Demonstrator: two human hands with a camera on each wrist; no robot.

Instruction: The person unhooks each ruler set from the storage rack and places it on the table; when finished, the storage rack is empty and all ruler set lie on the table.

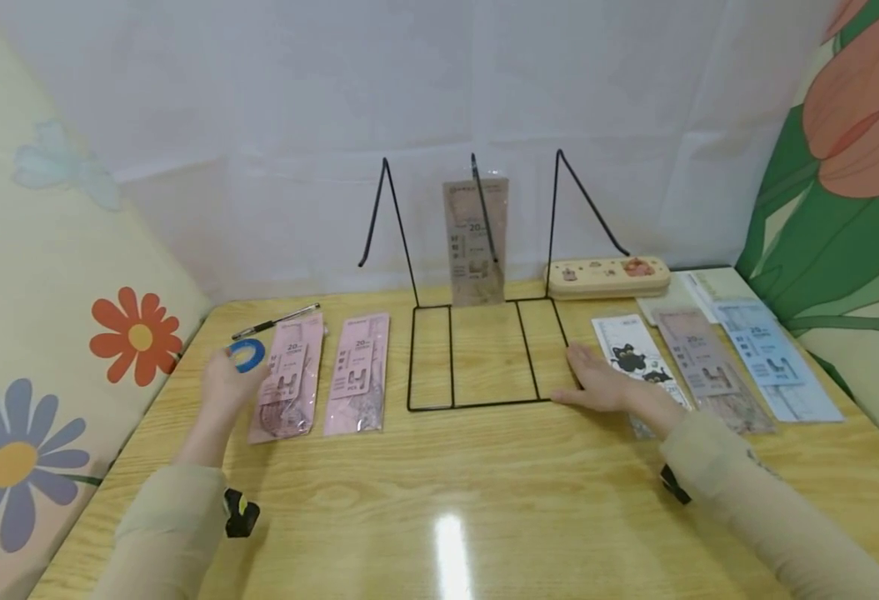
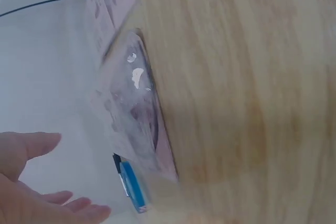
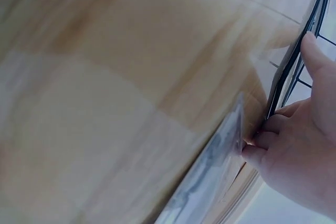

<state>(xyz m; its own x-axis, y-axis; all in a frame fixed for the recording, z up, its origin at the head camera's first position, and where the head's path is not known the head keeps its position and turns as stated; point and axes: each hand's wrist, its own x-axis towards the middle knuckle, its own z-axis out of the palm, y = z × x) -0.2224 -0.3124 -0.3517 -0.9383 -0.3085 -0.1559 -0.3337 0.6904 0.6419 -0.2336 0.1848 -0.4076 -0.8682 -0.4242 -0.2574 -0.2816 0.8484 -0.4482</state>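
Near the blue tape roll (image 1: pixel 247 355) at the table's left, my left hand (image 1: pixel 231 382) has its thumb and fingers spread with a gap between them. In the left wrist view that hand (image 2: pixel 39 187) stands apart from the tape roll (image 2: pixel 132 186). Beside it lies a pink ruler-set packet (image 1: pixel 287 379). My right hand (image 1: pixel 600 383) holds the front right corner of a black wire rack (image 1: pixel 490 405). In the right wrist view its thumb lies on the rod and its fingers curl at the side. A pinkish-grey ruler-set packet (image 1: pixel 476 242) stands upright at the rack's back.
A second pink packet (image 1: pixel 358 375) and a black pen (image 1: pixel 277 321) lie at left. Right of the rack are a white packet with black cats (image 1: pixel 629 354), a brownish packet (image 1: pixel 697 354), a blue packet (image 1: pixel 776 358) and a cream pencil case (image 1: pixel 607 277). A white cloth (image 1: pixel 297 125) hangs behind.
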